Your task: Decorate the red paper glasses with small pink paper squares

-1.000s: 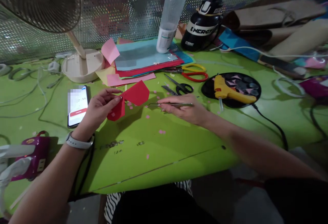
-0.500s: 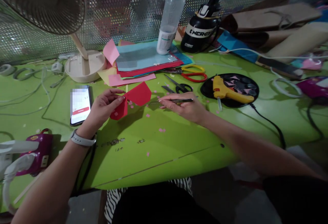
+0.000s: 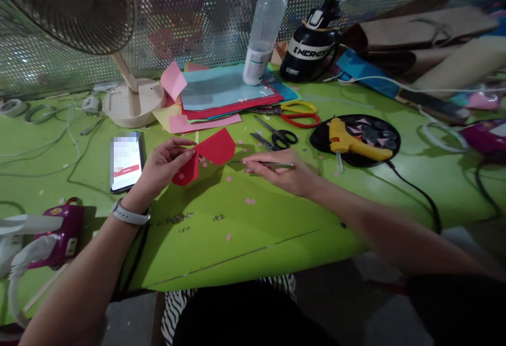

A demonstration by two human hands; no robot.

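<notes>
My left hand (image 3: pixel 168 162) pinches a red paper shape (image 3: pixel 218 147) made of two lobes, one to the right of the fingers and one below them. A small pink square lies on the lower lobe. In my right hand (image 3: pixel 282 171) is a thin metal tool (image 3: pixel 276 165), like tweezers, its tip directed left at the red paper but apart from it. Small pink paper bits (image 3: pixel 250 201) are scattered on the green table (image 3: pixel 253 240). Below my left hand sits a cluster of tiny dark pieces (image 3: pixel 179 218).
Behind my hands lie black scissors (image 3: pixel 283 138), yellow-and-red scissors (image 3: pixel 300 114) and coloured sheets (image 3: pixel 221 87) under a bottle (image 3: pixel 261 45). A yellow glue gun (image 3: pixel 356 143) rests on a black tray at right. A phone (image 3: pixel 125 164) and fan base (image 3: pixel 134 103) stand left.
The tool in my right hand has tilted slightly and its thin tip shows nearer the red paper. The whole view has shifted a little; my left hand keeps its hold.
</notes>
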